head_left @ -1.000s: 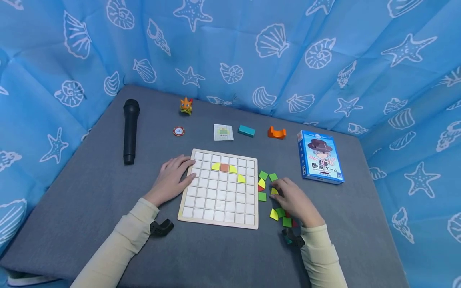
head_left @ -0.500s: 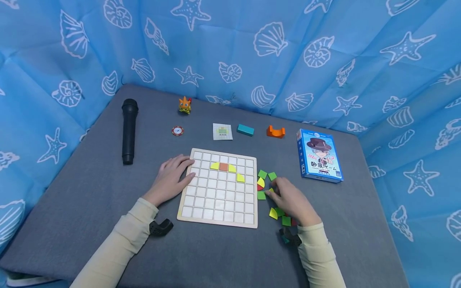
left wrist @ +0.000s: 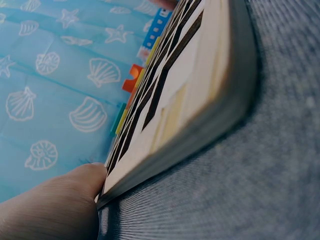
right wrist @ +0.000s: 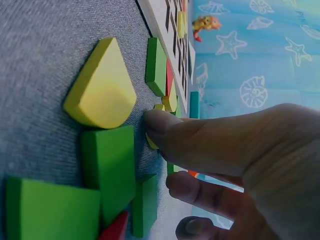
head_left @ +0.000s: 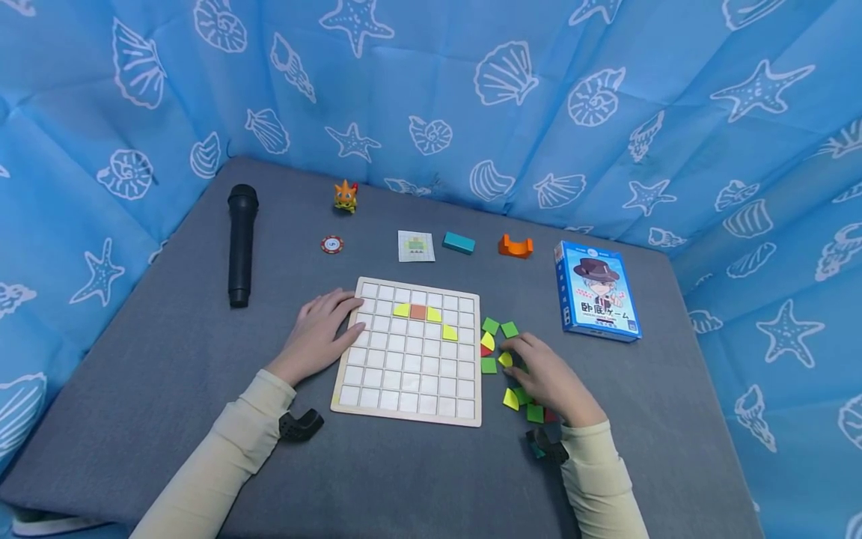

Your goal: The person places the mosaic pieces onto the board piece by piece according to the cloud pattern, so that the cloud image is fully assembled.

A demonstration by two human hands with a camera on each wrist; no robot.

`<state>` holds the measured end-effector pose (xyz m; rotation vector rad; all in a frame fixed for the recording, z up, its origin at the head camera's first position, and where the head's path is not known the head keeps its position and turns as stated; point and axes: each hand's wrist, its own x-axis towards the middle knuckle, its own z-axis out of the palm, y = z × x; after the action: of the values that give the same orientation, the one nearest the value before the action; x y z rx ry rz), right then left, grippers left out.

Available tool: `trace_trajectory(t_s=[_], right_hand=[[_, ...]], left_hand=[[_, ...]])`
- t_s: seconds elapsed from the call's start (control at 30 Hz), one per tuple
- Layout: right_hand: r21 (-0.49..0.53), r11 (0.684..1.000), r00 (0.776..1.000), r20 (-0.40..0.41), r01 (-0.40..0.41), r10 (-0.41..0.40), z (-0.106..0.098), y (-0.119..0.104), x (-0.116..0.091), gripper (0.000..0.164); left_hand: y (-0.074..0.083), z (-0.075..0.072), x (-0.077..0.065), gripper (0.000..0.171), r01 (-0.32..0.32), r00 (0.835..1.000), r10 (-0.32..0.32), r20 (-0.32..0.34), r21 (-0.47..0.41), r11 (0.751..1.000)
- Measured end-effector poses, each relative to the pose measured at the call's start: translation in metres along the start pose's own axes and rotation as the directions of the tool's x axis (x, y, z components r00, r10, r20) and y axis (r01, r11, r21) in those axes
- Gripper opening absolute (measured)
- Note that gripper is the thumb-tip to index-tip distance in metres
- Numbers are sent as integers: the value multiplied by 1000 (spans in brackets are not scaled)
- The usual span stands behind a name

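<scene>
A square wooden grid board (head_left: 404, 418) lies at the middle of the table, bearing yellow pieces (head_left: 450, 332) and a brown square (head_left: 418, 312) in its upper rows. My left hand (head_left: 315, 338) rests at the board's left edge, its thumb (left wrist: 92, 175) against the rim in the left wrist view. To the right of the board, my right hand (head_left: 548, 378) pinches a small yellow rounded piece (head_left: 505, 360) between thumb and index finger, close over the cloth. The thumb hides part of that piece in the right wrist view. Another yellow piece (right wrist: 102, 92) lies beside green blocks (right wrist: 110, 167) nearer the wrist.
Several green, red and yellow pieces (head_left: 490, 326) lie right of the board. Behind it are a poker chip (head_left: 332, 245), a pattern card (head_left: 416, 246), a teal block (head_left: 459, 242), an orange arch (head_left: 515, 246) and a toy figure (head_left: 346, 197). A microphone (head_left: 241, 247) and a blue game box (head_left: 598, 292) flank them.
My right hand shifted left toward the board, then back right. The yellow piece at its fingertips sits slightly farther left and shows more than half a second ago. The left hand stays put.
</scene>
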<state>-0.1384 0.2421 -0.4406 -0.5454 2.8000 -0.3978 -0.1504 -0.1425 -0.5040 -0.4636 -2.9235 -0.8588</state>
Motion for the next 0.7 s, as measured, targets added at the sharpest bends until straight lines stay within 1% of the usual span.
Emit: trace_trajectory(t_s=[0.13, 0.23, 0.43, 0.7], right_hand=[[-8, 1000, 1000, 4, 8, -8, 0, 2, 0, 39], [3, 1000, 1000, 2, 28, -28, -1, 3, -1, 41], [19, 997, 997, -19, 79, -78, 0, 6, -2, 38], [18, 998, 998, -20, 59, -58, 1, 4, 0, 31]], left_hand=[[-1, 1, 0, 48, -2, 1000, 2, -5, 2, 1000], [-2, 1, 1, 48, -2, 1000, 2, -7, 6, 1000], [-2, 0, 1, 49, -9, 1000, 9, -13, -2, 1000], [0, 0, 1, 48, 2, 1000, -2, -7, 5, 1000]])
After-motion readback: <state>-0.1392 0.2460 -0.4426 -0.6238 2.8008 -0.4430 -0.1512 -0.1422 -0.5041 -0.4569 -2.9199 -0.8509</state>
